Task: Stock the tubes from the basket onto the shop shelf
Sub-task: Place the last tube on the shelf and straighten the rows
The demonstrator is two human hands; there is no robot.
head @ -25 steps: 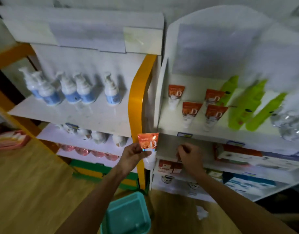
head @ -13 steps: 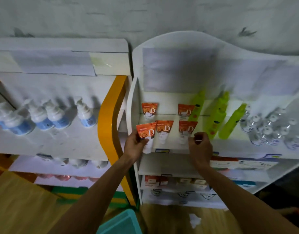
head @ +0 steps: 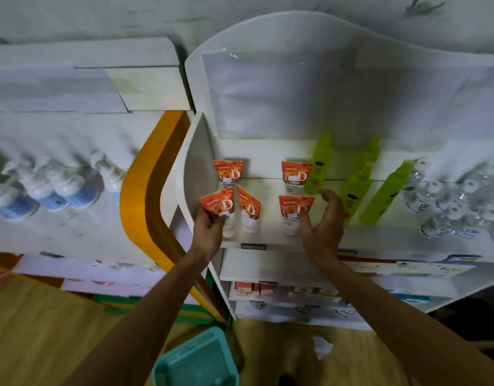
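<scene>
We see the left hand [head: 209, 227] gripping an orange-and-white tube [head: 222, 210], fingers curled round its lower body, at the front left corner of the white shelf [head: 270, 240]. The tube stands cap-down, tilted slightly, close to the shelf's left side wall [head: 197, 165] and just beside a second tube [head: 249, 211] that leans toward it; their flat tops nearly meet. We cannot tell whether the held tube's cap rests on the shelf board. The right hand [head: 322, 224] is spread open, thumb beside a third tube [head: 294, 213] standing further right, fingers arched above and to its right; whether the thumb touches it we cannot tell. Two more tubes [head: 229, 172] stand in the back row against the rear panel. A strip of bare board lies between the second and third tubes in the front row, and between the two in the back row. Green bottles [head: 357, 182] crowd the right hand's far side, with clear bottles [head: 457, 210] beyond them. The teal basket [head: 195, 360] sits on the wooden floor [head: 45, 330] below, between the forearms, only its rim and part of its interior in frame. Left of the orange post [head: 140, 190], the neighbouring shelf carries pump bottles [head: 59, 185].
</scene>
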